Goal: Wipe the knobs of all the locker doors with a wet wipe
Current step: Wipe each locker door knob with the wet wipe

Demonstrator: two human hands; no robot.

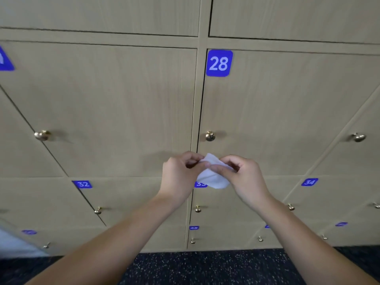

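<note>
Both hands, left (181, 171) and right (242, 173), are seen pinching a white wipe (213, 177) between them, held at 6 o'clock below door 28's knob (210, 136). No knob is being touched; wiping appears barely begun or between knobs. Beige lockers (123, 99) are ranked above dark speckled carpet (205, 268).

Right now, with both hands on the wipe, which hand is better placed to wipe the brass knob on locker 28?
The right hand, probably. It pinches most of the white wet wipe and sits just below the round brass knob on locker 28. The left hand grips only a corner.
</note>
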